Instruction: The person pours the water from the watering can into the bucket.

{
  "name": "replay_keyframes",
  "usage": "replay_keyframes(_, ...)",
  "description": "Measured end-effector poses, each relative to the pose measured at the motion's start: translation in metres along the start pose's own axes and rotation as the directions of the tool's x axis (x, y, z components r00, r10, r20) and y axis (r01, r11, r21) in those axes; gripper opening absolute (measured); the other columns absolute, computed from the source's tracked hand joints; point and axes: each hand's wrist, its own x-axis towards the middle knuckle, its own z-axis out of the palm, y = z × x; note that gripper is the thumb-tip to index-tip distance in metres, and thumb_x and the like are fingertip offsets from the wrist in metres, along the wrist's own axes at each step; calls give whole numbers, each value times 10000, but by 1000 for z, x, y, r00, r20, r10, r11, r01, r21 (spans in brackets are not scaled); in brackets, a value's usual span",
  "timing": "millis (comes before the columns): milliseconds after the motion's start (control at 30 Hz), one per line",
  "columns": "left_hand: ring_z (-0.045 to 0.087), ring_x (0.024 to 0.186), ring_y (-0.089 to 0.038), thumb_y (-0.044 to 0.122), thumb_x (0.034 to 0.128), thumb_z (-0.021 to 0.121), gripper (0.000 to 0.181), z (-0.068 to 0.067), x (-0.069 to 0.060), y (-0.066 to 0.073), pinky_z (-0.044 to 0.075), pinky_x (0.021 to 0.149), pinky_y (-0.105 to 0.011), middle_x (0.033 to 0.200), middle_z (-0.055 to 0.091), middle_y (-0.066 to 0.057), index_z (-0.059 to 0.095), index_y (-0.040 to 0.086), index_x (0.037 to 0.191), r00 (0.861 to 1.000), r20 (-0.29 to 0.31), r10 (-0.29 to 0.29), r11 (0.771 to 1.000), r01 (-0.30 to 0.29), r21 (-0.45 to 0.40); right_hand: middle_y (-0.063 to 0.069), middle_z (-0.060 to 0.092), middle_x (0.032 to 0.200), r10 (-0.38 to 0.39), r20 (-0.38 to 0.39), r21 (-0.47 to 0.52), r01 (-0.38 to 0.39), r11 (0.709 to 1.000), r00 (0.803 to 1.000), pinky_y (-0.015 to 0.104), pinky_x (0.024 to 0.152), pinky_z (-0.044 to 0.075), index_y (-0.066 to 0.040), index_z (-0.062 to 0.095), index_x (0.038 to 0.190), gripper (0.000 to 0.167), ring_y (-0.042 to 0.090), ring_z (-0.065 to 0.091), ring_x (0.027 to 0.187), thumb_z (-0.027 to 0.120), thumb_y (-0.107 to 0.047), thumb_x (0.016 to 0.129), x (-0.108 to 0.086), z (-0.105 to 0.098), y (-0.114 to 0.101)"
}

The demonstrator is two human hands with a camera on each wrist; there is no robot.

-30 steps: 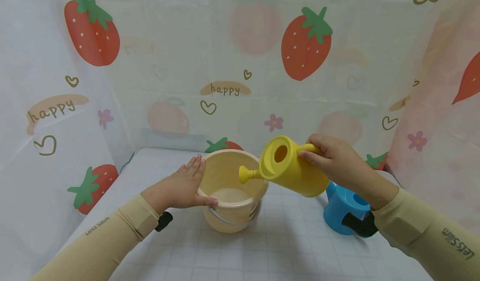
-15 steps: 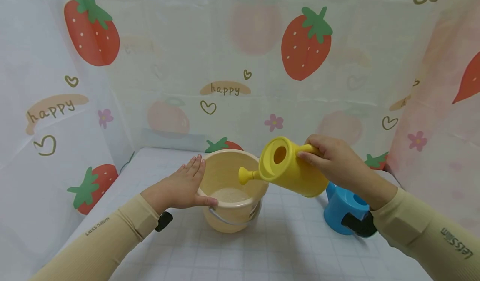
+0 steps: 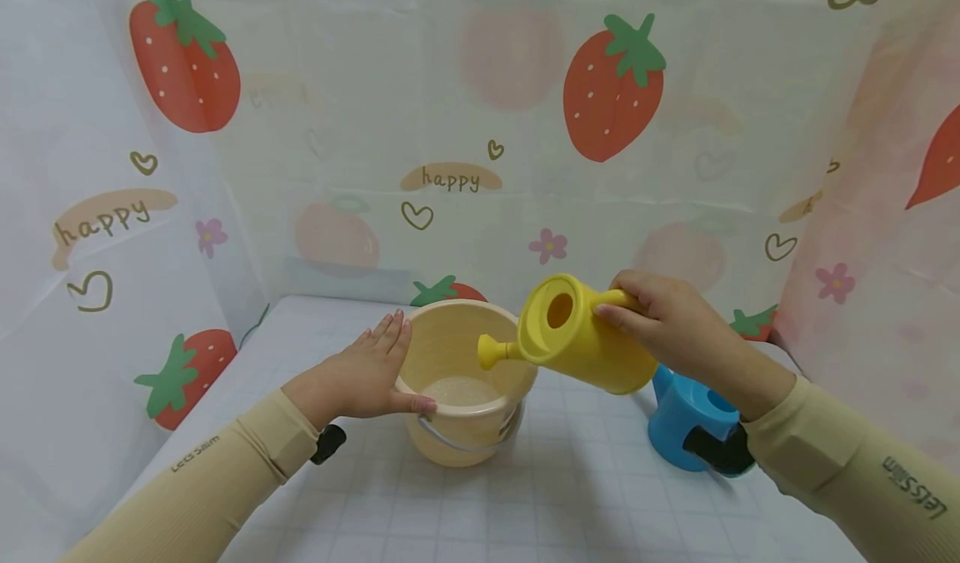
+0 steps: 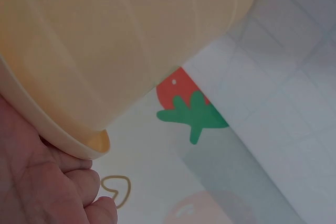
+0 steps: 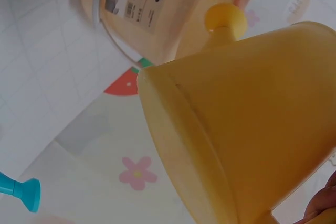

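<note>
My right hand (image 3: pixel 667 313) grips the handle of a yellow watering can (image 3: pixel 592 350). The can is tilted left, with its sprinkler head (image 3: pixel 491 351) over the inside of a cream bucket (image 3: pixel 457 442). Whether water runs from it cannot be made out. My left hand (image 3: pixel 352 379) rests against the bucket's left rim, fingers straight and thumb laid along the front edge. In the left wrist view, the palm and fingers (image 4: pixel 79 182) touch the outside of the rim. The bucket stands upright, its thin handle hanging down at the front.
A blue watering can (image 3: pixel 686 421) stands on the table right of the bucket, partly behind my right wrist. The table has a white checked cover (image 3: pixel 360 505). Behind and at both sides hangs a strawberry-print curtain (image 3: pixel 360 87).
The yellow watering can has shifted very slightly over the last second, staying tilted over the bucket. My left hand, the bucket and the blue can keep their places.
</note>
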Motion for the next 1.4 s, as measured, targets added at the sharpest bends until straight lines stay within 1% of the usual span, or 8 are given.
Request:
replay_keyframes(133,11,1384,-352,865,646,354,1255,0,0,0,132,1080,-522,1497,8,-240,71,-72,1432,1000,-4,5,1000,-5,0,20,510,703,2,1,-3,-2,1000,1000,289,579,448,-105,559,823,235,186,496,680,575,-327,897,0,0,0)
replay_keyframes(433,7,1384,-350,863,651,351,1250,1,-1,0,127,1081,-522,1497,11,-241,69,-71,1433,1000,-4,5,1000,-5,-1,11,486,682,-20,-8,-25,20,999,1000,284,561,433,-111,556,801,233,174,484,665,578,-322,896,-1,-1,-1)
replay_keyframes(867,-3,1385,-345,852,661,372,1242,0,0,0,135,1083,-513,1497,-2,-241,64,-72,1432,1000,2,6,1000,-6,-6,13,497,691,-38,-1,-21,38,999,999,294,575,441,-108,560,814,226,182,490,673,572,-316,902,0,-3,-2)
replay_keyframes(1400,4,1386,-340,856,658,367,1245,0,0,1,128,1086,-507,1500,1,-236,57,-67,1434,1000,0,-4,1000,4,1,16,516,709,-24,0,-45,24,999,1000,298,593,455,-120,560,832,212,194,498,678,572,-320,902,0,-4,-1)
